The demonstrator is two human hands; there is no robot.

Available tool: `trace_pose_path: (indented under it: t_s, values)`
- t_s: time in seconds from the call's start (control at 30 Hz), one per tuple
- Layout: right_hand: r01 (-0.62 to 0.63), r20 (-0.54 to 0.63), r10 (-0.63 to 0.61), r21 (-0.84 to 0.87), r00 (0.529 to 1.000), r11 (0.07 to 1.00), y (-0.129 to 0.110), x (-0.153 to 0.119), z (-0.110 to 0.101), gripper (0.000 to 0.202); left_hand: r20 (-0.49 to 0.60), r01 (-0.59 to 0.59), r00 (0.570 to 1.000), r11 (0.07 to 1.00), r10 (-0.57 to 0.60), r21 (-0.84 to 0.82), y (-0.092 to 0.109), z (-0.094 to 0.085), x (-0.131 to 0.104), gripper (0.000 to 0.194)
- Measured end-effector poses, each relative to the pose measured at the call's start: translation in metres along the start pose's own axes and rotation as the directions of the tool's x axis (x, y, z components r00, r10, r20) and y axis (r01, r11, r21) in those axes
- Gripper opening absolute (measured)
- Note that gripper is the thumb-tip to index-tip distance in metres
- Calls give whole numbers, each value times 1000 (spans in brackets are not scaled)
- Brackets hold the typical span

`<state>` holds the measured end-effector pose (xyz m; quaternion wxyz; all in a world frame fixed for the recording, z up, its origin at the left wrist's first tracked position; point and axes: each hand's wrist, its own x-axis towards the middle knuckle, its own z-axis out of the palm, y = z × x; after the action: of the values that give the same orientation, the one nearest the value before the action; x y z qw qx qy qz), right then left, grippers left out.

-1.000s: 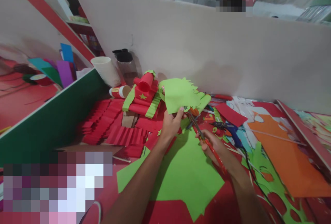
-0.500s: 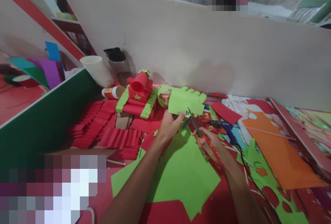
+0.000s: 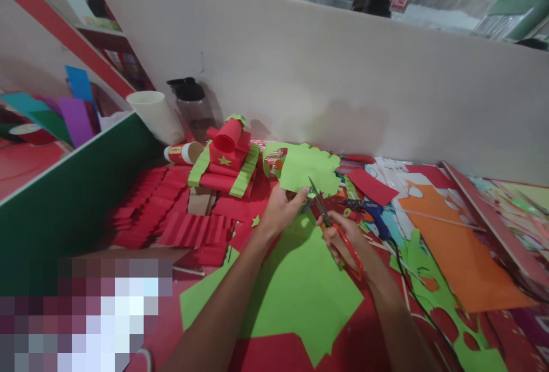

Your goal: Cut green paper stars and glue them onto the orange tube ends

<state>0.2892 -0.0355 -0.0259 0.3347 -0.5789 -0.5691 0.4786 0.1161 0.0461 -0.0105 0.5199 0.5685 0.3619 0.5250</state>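
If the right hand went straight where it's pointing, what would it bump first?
Probably the green paper that the left hand holds: the scissors in the right hand point at it, and their tips overlap it in the picture. Whether they touch, I can't tell.

Glue gun (image 3: 378,220) (obstacle) near right hand (image 3: 349,227)

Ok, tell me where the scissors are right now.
In the head view, the scissors are just right of centre, in the right hand, blades pointing up-left at the near edge of the green sheet held by the left hand.
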Motion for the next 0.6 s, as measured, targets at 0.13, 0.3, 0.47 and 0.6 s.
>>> trace_pose_path:
  t_s: [0.13, 0.3, 0.47, 0.6]
  values:
    - [-13, -11, 13, -1, 1000, 1000, -6, 0, 2, 34, 11, 5, 1000, 1000, -5, -7, 0, -1, 0, 27]
    - [-37, -44, 38, 19, 998, 999, -13, -2, 6, 31, 5, -1, 1000, 1000, 1, -8, 0, -1, 0, 30]
    - [-52, -59, 55, 57, 997, 997, -14, -2, 8, 28, -1, -5, 1000, 1000, 5, -8, -2, -1, 1, 31]
    - [-66, -52, 71, 89, 996, 994, -16, -1, 8, 26, 6, 3, 1000, 1000, -3, -1, -4, -2, 2, 30]
